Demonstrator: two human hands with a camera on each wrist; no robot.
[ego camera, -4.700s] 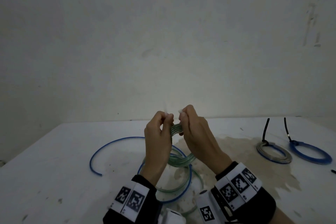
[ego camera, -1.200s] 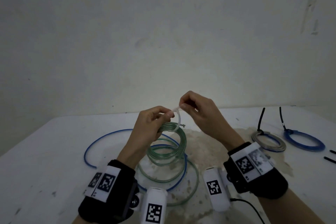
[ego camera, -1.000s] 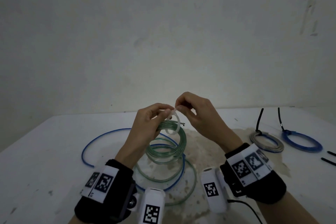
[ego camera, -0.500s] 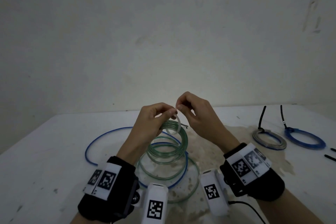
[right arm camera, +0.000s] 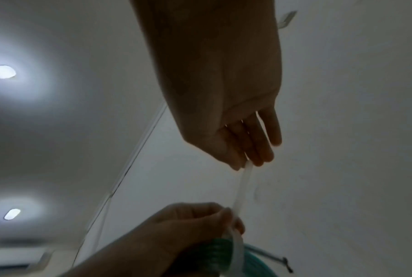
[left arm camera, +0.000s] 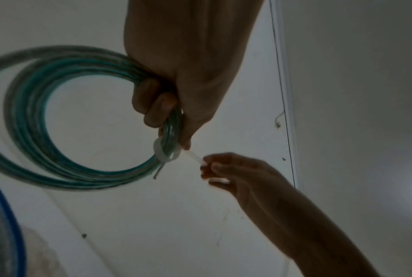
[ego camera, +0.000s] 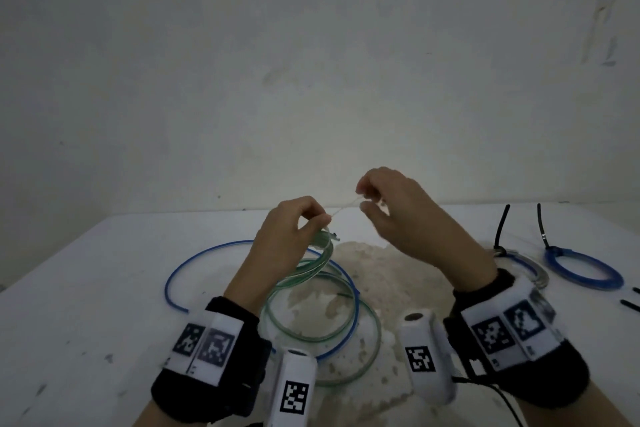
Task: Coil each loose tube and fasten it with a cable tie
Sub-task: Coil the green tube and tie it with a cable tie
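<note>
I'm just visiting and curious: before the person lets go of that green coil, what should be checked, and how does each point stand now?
1. White cable tie loops round the green tube coil: ok.
2. Left hand grips the coil beside the tie: ok.
3. Right hand pinches the tie's tail: ok.
4. Tie pulled fully snug: cannot tell.
5. All turns bundled: not ok, lower loops hang loose.
</note>
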